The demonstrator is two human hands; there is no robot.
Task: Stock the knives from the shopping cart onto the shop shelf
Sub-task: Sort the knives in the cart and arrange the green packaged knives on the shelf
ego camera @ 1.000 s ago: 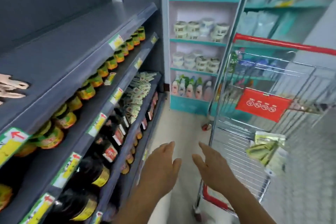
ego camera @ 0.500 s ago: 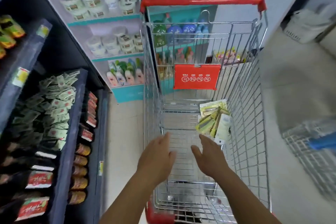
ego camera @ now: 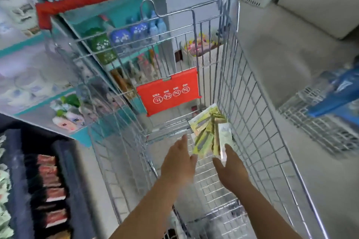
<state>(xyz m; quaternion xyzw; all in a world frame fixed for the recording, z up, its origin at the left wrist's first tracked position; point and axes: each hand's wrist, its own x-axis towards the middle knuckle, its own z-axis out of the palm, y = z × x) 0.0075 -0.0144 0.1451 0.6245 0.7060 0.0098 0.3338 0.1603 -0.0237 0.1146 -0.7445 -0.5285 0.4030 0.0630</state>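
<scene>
The step in hand looks like the reach into the shopping cart (ego camera: 252,91) for the knives (ego camera: 210,132), a small heap of packets in green and white card lying on the wire floor against the cart's right wall, at about one o'clock from the hands. Both hands are inside the basket with fingers straight and loosely spread, holding nothing. The left hand (ego camera: 179,163) sits at seven o'clock from the heap, its fingertips just short of the nearest packet. The right hand (ego camera: 231,167) sits at five o'clock from it, fingertips right at the lower edge of a white packet; blur hides whether they touch it. The next move, by my reading, calls for closing both hands around the packets from either side, then lifting them clear of the wire walls. The dark shop shelf (ego camera: 17,180) lies at nine o'clock.
</scene>
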